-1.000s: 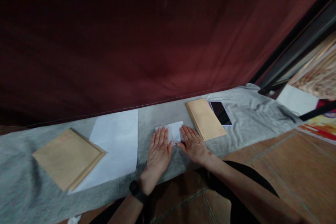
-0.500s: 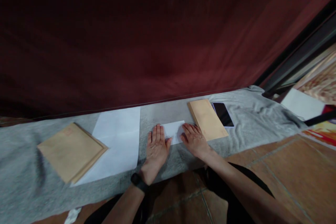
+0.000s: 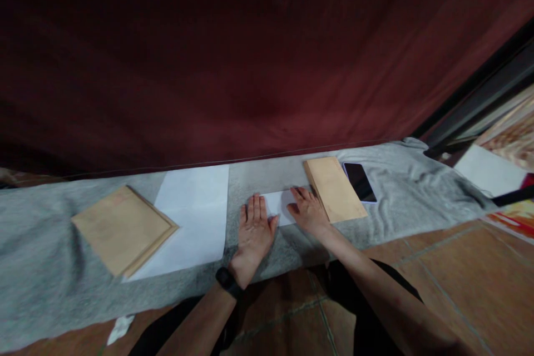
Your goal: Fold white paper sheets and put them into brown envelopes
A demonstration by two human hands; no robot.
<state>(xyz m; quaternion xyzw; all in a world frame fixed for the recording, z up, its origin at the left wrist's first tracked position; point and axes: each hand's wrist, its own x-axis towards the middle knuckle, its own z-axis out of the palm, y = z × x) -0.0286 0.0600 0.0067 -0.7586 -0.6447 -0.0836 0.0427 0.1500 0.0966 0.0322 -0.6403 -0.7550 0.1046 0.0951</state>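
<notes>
A small folded white paper (image 3: 282,204) lies on the grey cloth (image 3: 50,289) in front of me. My left hand (image 3: 253,228) rests flat on its left part, fingers stretched out together. Flat on the paper's right part lies my right hand (image 3: 308,211), fingers extended, close to a stack of tan envelopes (image 3: 335,188). A black band sits on my left wrist (image 3: 228,280).
A black phone (image 3: 359,182) lies right of the tan envelopes. At the left, white sheets (image 3: 189,217) lie under another tan envelope stack (image 3: 123,229). A dark red curtain (image 3: 250,55) hangs behind. Tiled floor (image 3: 459,267) and a scrap of paper (image 3: 120,328) are below.
Both hands have stayed flat on the folded paper, sliding slightly apart along it. The camera view has shifted a little, moving everything right and up.
</notes>
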